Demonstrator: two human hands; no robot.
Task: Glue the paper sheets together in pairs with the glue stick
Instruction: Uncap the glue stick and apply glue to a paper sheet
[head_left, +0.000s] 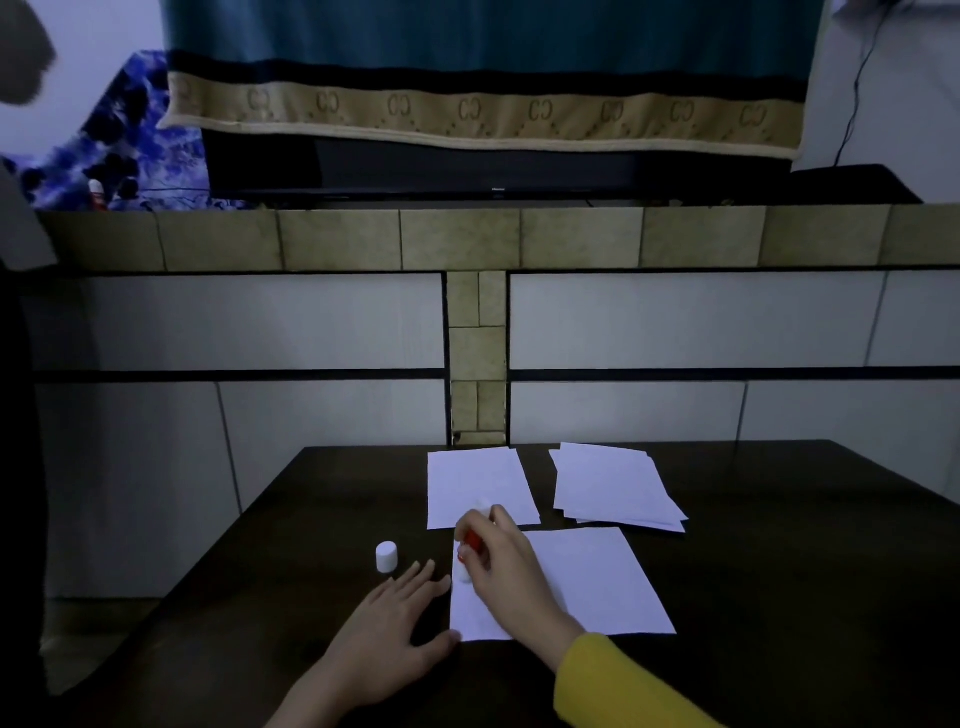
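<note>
right hand (501, 564) clamped on glue stick (470, 545) rubbing near sheet (587, 582) by desk's (779, 545) front edge, left hand (395, 623) flat, fingers spread, pinning it

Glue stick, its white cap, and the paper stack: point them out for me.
glue stick (471, 540), head view, red band of its body
white cap (387, 556), head view, its side wall
paper stack (610, 480), head view, middle of top sheet

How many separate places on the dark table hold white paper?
3: one sheet under the hands, one sheet behind it, and a fanned stack at back right, whose sheet count cannot be told.
</note>
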